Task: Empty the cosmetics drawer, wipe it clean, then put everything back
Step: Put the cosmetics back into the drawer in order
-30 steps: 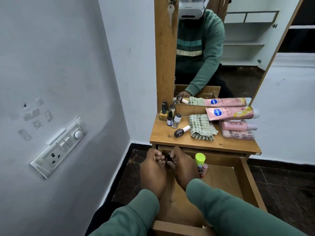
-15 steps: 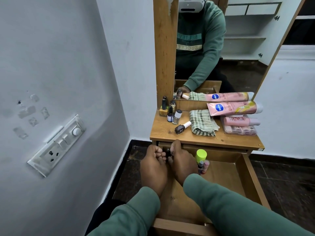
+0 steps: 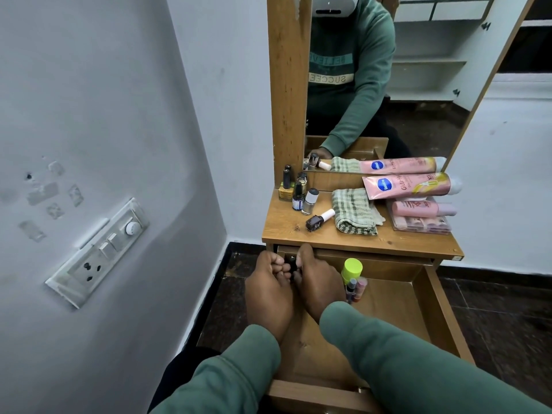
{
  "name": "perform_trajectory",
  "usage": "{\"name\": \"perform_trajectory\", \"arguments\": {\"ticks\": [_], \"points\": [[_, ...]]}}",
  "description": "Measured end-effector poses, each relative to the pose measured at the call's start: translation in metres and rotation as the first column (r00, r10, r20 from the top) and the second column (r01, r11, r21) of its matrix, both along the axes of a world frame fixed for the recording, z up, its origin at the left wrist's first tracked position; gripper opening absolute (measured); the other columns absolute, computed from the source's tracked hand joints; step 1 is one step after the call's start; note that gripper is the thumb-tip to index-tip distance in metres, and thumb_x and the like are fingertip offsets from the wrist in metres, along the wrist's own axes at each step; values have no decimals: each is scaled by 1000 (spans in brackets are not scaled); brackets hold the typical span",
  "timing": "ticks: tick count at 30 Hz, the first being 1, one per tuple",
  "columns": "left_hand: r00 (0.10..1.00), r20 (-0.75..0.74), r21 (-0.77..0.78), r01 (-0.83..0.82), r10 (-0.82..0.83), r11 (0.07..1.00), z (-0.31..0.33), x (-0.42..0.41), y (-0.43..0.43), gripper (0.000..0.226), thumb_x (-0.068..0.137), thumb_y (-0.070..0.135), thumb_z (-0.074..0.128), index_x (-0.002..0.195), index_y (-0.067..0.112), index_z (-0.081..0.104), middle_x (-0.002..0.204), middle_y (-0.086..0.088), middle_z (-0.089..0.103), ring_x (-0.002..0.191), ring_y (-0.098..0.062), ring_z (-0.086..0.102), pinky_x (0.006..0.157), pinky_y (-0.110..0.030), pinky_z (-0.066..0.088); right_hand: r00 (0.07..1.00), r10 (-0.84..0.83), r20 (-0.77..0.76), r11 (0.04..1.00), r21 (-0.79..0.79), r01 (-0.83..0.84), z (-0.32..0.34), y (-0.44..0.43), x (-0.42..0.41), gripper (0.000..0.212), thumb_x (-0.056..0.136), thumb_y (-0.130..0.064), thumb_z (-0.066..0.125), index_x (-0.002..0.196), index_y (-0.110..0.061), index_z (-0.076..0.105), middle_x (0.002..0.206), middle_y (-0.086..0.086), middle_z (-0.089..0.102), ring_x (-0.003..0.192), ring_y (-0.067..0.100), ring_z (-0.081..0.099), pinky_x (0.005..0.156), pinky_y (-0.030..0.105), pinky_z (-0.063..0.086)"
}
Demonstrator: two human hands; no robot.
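Two green sleeves reach in from the bottom edge. The left hand (image 3: 268, 291) and right hand (image 3: 319, 285) meet knuckle to knuckle, fingers curled inward, both pinching a small dark bottle (image 3: 291, 261) between their tips. The bottle is held over the far left corner of an open light-brown wooden drawer (image 3: 433, 312), just below the front edge of the desk.

The drawer is pulled out over a dark speckled stone floor (image 3: 507, 318). Inside it, just to the right of the right hand, stands a container with a lime-green cap (image 3: 352, 268), with a few small pink and grey tubes (image 3: 355, 289) touching it.

Beyond lies the wooden desk (image 3: 283, 228). On it, a dark nail polish bottle with a white cap (image 3: 319, 220) lies on its side beside a folded green-and-white checked cloth (image 3: 355, 212). A cluster of upright nail polish bottles (image 3: 298, 194) stands at the back left. On the right, a large pink lotion tube (image 3: 409, 185) rests above a smaller pink bottle (image 3: 421, 208), which lies on a clear box of pink items (image 3: 421, 226).

A wood-framed mirror (image 3: 418, 85) rises behind and reflects the person's green sweatshirt and white shelves. On the pale grey wall to the left sits a white switch and socket panel (image 3: 98, 252).
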State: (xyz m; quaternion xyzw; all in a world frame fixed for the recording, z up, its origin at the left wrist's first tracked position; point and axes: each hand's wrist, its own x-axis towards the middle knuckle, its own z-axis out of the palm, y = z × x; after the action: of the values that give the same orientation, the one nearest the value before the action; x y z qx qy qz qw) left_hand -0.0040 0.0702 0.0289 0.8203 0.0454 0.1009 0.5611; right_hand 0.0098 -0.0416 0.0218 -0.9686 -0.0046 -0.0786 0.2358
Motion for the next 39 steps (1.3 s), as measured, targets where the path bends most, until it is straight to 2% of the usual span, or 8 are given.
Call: {"name": "perform_trajectory", "arguments": {"ticks": [14,18,20,23,25,31,35,39], "points": [[1000,-10,-1,21,-21,1000,5,-5,0,28,98,-3,56,98,25,60,93,9,70,89,0,68,87,-30,61,1000,1,3,999,-36,-1,15,0,-8,27,97,-23,58,110,-23,34,93,4,70,79,30,66,69,43,56],[989,106,69,92,-99,993,17,-12,-5,33,95,-2,61,96,31,62,92,15,68,91,4,65,83,-19,56,999,24,30,1000,-19,-23,36,-5,-21,18,99,-25,53,112,-22,40,97,2,68,87,30,64,63,36,42],[978,167,62,113,-122,992,23,-11,-7,29,95,-1,62,95,28,65,91,15,68,90,1,65,81,-23,56,997,14,70,1000,0,-14,49,-8,-26,13,100,-24,52,111,-23,45,95,0,67,88,27,63,62,35,36],[977,191,-51,108,-96,993,33,-1,-8,21,97,3,62,96,23,68,92,11,70,88,-5,67,81,-36,60,984,-16,178,999,51,8,67,-9,-20,8,98,-26,57,104,-26,53,91,-3,67,84,25,61,66,38,47],[976,203,-92,104,-83,990,44,11,-8,16,100,8,62,97,23,68,93,9,71,88,-8,69,80,-39,61,969,-39,243,997,81,20,79,-8,-8,6,96,-25,61,101,-27,59,91,-4,68,83,22,62,70,40,52],[963,269,-20,42,-35,999,91,70,-13,13,98,8,63,98,20,68,93,7,70,88,-8,66,79,-26,56,918,-69,391,994,104,30,124,-11,49,10,93,-18,66,98,-23,73,97,0,72,87,24,65,72,42,57],[959,281,38,-36,24,999,107,117,-10,15,93,7,67,91,21,67,88,7,69,83,-11,65,77,-30,56,931,-96,353,994,-22,110,143,-14,98,15,90,-21,69,101,-29,76,98,1,73,95,27,64,78,38,54],[981,191,92,-30,12,995,103,142,-14,13,85,9,71,89,20,65,85,6,68,83,-19,64,82,-40,58,948,-62,313,967,-217,135,144,-14,129,20,94,-22,64,107,-33,74,104,-1,72,105,29,57,85,40,37]]}}
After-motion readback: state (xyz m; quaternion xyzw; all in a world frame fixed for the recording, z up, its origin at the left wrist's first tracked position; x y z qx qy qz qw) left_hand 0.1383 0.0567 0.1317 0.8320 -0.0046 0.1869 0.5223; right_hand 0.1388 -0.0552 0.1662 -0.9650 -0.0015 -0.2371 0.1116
